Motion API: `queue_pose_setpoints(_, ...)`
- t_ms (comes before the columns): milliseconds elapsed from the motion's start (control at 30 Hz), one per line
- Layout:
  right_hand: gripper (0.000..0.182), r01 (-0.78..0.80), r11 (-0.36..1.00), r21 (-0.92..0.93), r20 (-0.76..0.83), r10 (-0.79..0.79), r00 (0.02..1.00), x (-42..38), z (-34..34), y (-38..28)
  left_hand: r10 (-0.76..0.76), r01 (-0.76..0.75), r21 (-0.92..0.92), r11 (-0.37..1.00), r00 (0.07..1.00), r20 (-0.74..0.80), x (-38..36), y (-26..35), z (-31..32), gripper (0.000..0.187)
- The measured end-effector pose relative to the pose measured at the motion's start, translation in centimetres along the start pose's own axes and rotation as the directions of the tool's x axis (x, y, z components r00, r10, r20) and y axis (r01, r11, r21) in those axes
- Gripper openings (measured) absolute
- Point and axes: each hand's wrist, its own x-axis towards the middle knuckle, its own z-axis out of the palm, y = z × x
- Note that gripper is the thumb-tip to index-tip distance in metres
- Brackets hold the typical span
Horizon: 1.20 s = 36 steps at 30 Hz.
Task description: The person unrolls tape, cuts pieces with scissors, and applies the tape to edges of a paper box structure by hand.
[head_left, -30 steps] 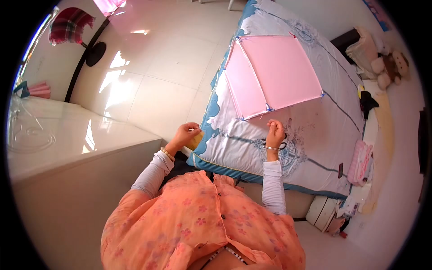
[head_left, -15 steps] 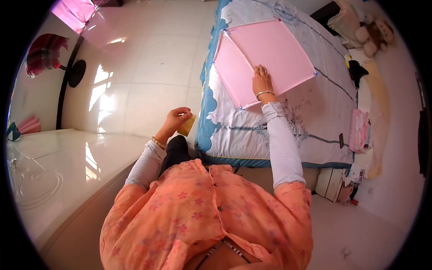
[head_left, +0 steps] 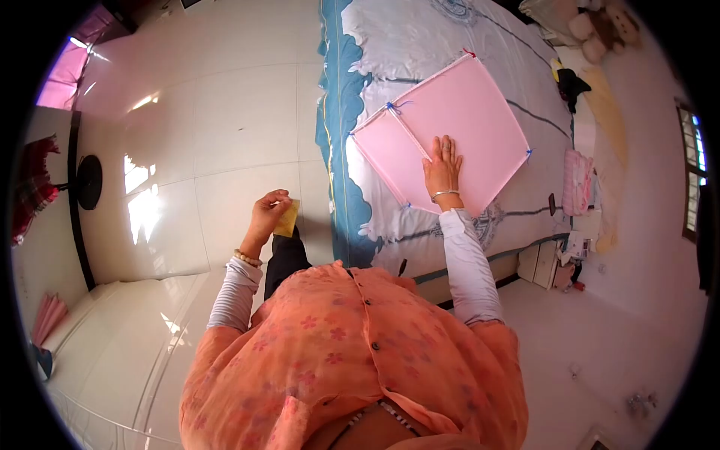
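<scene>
Lowered since earlier, the right hand (head_left: 444, 169) rests flat on the pink panel (head_left: 478, 101).
Its open fingers grip nothing; the panel spreads beneath them on the bed (head_left: 386, 49). The left hand (head_left: 265, 214) pinches a yellow sheet (head_left: 287, 220).

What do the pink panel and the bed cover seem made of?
Pink panel: thin, matte fabric or plastic film, judging by its smooth, even surface; which, I can't tell. Bed cover: soft cloth, possibly cotton, faintly shiny, with visible wrinkles.

Head-worn camera looks steeply down past the wearer's chest.
</scene>
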Motion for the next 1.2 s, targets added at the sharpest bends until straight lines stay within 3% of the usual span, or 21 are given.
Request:
queue_pose_setpoints(267, 0.062, 0.031, 0.998, -0.062, 0.062, -0.027, 0.998, 5.1, -0.6, -3.6, -0.061, 0.061, -0.015, 0.998, 0.998, -0.013, 4.2, 2.6, -6.0, 0.006)
queue_pose_setpoints(567, 0.063, -0.006, 0.998, -0.058, 0.047, 0.009, 0.999, 9.1, -1.1, -6.8, -0.111, 0.110, 0.039, 0.993, 0.993, 0.042, 7.2, 6.5, -4.3, 0.012)
queue_pose_setpoints(633, 0.064, 0.021, 0.999, -0.044, 0.009, -0.020, 1.000, 9.7, -0.8, -7.2, -0.054, 0.049, 0.086, 0.995, 0.997, 0.061, 7.7, 7.0, -3.7, 0.012)
queue_pose_setpoints(900, 0.058, -0.006, 0.997, -0.080, -0.114, -0.003, 0.993, 10.1, -0.4, -8.1, -0.046, 0.040, 0.054, 0.998, 0.992, 0.120, 10.3, 8.0, 0.1, 0.009)
queue_pose_setpoints(1000, 0.058, 0.003, 0.997, -0.073, -0.141, -0.014, 0.990, 10.2, -0.3, -8.1, 0.053, -0.064, 0.068, 0.996, 0.988, 0.144, 12.1, 7.0, 0.9, 0.005)
queue_pose_setpoints(1100, 0.059, -0.075, 0.996, -0.043, -0.087, 0.071, 0.994, 10.6, -0.4, -8.3, 0.085, -0.090, 0.015, 0.996, 0.979, 0.186, 14.6, 5.9, 1.7, 0.006)
queue_pose_setpoints(1200, 0.062, -0.103, 0.995, -0.005, -0.108, 0.101, 0.989, 10.8, -1.0, -8.7, 0.099, -0.143, 0.146, 0.979, 0.956, 0.276, 17.6, 7.1, 2.0, 0.008)
